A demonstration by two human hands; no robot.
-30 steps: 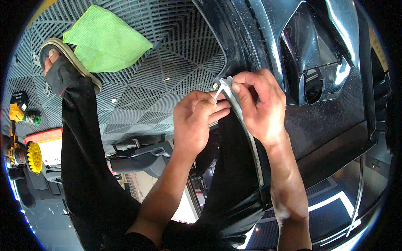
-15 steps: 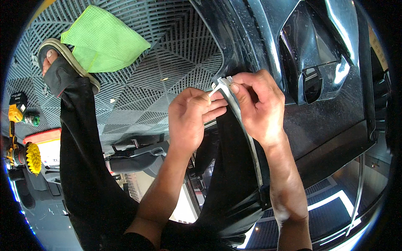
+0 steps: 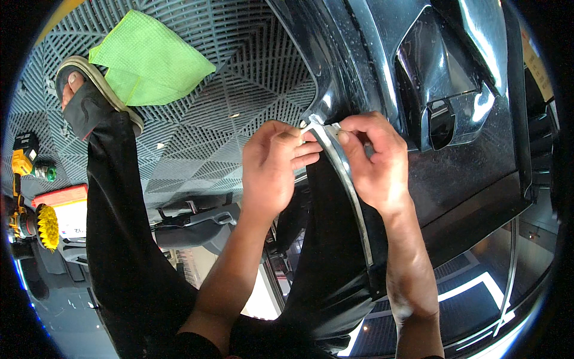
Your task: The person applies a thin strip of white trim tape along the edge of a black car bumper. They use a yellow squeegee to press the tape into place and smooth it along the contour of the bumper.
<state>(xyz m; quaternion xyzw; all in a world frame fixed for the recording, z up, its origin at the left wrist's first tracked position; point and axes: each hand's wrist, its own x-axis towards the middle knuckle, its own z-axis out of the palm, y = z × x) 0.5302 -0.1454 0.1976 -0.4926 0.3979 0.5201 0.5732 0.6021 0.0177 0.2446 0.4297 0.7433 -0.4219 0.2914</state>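
Observation:
A pale silvery-white strip (image 3: 359, 217) runs in a curve along the edge of a black car panel (image 3: 335, 78). At its top end, my left hand (image 3: 269, 170) pinches the tip of a thin white tape between thumb and forefinger, its other fingers loosely spread. Just to the right, my right hand (image 3: 378, 164) has thumb and forefinger closed on a small silvery-white flap of the same strip. The two fingertips stand a short way apart, the strip's bright end between them. What lies under the right fingers is hidden.
A green cloth (image 3: 152, 60) lies on the grey grid floor tiles (image 3: 197, 131), beside my sandalled foot (image 3: 84, 99). A yellow-and-black power tool (image 3: 23, 160) and a yellow brush (image 3: 48, 227) stand at the far left. Glossy black bodywork with a recessed opening (image 3: 442, 122) rises at the right.
Both hands keep their pinches. My right hand has shifted slightly down, and its fingertips sit a little farther from the left ones. The left thumb and forefinger are slightly higher.

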